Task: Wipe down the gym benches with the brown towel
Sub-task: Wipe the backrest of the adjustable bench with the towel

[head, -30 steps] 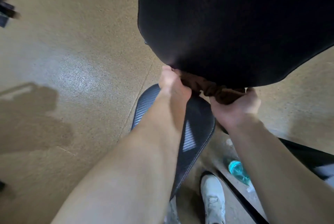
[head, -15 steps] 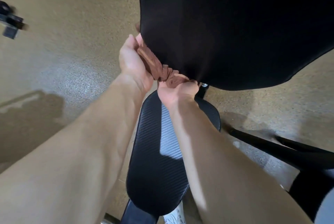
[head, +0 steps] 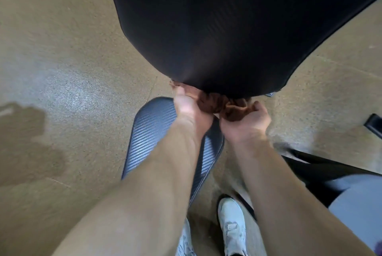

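Beneath the black pad (head: 237, 28), both hands' grip bunches brown towel (head: 217, 104).

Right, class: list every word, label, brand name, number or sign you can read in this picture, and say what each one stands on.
None can be read.
Black back pad: plain weave, no label in view.
Seat pad: woven pattern only, no text.
Brown towel, bunched in the left hand and right hand: no tag in view.
White shoe: faint markings, too blurred to read.
Floor: no signs.
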The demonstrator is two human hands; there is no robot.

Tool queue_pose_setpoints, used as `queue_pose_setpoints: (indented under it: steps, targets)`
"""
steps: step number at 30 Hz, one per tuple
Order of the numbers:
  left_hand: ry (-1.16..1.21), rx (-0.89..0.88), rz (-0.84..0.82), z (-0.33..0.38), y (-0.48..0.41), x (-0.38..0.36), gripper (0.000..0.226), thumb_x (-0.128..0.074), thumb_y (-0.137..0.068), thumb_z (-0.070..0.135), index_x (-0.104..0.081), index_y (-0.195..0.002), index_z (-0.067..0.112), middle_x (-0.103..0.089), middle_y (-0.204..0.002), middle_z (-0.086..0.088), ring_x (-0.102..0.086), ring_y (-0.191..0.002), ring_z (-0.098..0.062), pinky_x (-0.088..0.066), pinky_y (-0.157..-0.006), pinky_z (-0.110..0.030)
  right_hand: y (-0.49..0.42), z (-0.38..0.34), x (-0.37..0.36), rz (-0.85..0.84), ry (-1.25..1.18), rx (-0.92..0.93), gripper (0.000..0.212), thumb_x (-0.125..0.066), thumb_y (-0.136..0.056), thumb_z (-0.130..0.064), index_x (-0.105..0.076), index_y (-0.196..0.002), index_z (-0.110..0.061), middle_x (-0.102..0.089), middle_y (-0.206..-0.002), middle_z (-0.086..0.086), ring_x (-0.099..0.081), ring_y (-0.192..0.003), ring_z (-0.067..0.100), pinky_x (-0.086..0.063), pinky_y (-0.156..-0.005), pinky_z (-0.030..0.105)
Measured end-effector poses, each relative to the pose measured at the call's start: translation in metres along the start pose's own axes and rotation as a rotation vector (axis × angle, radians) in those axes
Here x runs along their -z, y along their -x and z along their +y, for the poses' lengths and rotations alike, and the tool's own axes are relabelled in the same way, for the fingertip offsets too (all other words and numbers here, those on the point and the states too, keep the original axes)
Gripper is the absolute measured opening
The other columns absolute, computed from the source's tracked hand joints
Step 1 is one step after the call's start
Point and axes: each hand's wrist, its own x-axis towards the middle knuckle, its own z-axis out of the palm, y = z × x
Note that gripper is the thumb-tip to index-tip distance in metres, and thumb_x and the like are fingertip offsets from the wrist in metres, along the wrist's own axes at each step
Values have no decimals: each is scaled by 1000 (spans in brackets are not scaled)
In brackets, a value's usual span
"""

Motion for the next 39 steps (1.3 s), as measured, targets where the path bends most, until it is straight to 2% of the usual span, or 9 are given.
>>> queue_pose_setpoints:
  steps: [8,13,17,21,24,26,31,36,39]
  targets:
    - [78,64,-12,-31,26,-11,56,-23,-101,42,-65,-125,12,-65,-128,-15,-59,-115,-34,-46,-93,-45,49,-48,-5,-119,183,147,43,-33,-102,-29,-74,-108,-18,-75,-113,8,-69,-110,27,-50,-97,41]
    - [-8,-94,194,35,-1,2,36,-35,-94,42,-64,-89,21,-64,-107,-5,-60,-91,-23,-42,-100,-34,27,-1,-12,43,154,81,43,-33,-102,-30,-73,-114,-20,-76,-105,4,-69,-99,23,-56,-84,36]
    - [-78,-226,89,89,-6,9,66,-21,-100,55,-61,-130,12,-63,-131,-16,-60,-119,-38,-41,-107,-54,7,41,-23,50,92,-17,35,-31,-104,-32,-55,-81,-19,-59,-69,3,-55,-62,18,-52,-61,26]
    - [-312,-267,52,116,9,5,56,-25,-101,57,-64,-108,16,-67,-100,-9,-64,-66,-26,-53,-68,-32,15,90,-33,-19,284,-8,26,-29,-105,-22,-55,-101,-20,-50,-83,4,-57,-66,14,-54,-82,29]
    - [-407,-284,67,104,23,14,59,-25,-103,54,-65,-119,13,-71,-117,-10,-71,-96,-26,-57,-83,-36,26,93,-31,-25,323,-49,45,-34,-104,-24,-42,-145,-9,-59,-130,23,-63,-118,31,-41,-110,44]
    - [-529,-257,141,87,40,28,58,-37,-99,57,-67,-121,12,-72,-117,-10,-70,-105,-25,-53,-97,-43,43,82,-21,1,343,-129,47,-35,-105,-35,-49,-144,-13,-53,-145,14,-48,-137,32,-35,-117,44]
    - [-908,-200,119,36,105,54,29,-61,-90,32,-72,-110,15,-76,-104,-7,-71,-103,-26,-51,-101,-47,94,47,37,85,505,-132,41,-45,-103,-40,-64,-126,-12,-71,-108,12,-66,-99,29,-49,-93,42]
    - [-1151,-152,104,22,173,68,14,-62,-96,25,-74,-101,18,-77,-94,-3,-72,-95,-21,-54,-96,-44,149,27,93,172,628,-83,31,-46,-103,-31,-62,-123,-13,-70,-114,13,-68,-97,26,-54,-79,37]
    - [-1357,-167,102,23,213,76,8,-65,-94,23,-70,-98,26,-75,-92,6,-70,-94,-16,-53,-89,-27,189,19,115,182,802,-64,47,-59,-90,-40,-62,-130,-16,-70,-119,11,-69,-105,29,-55,-94,46]
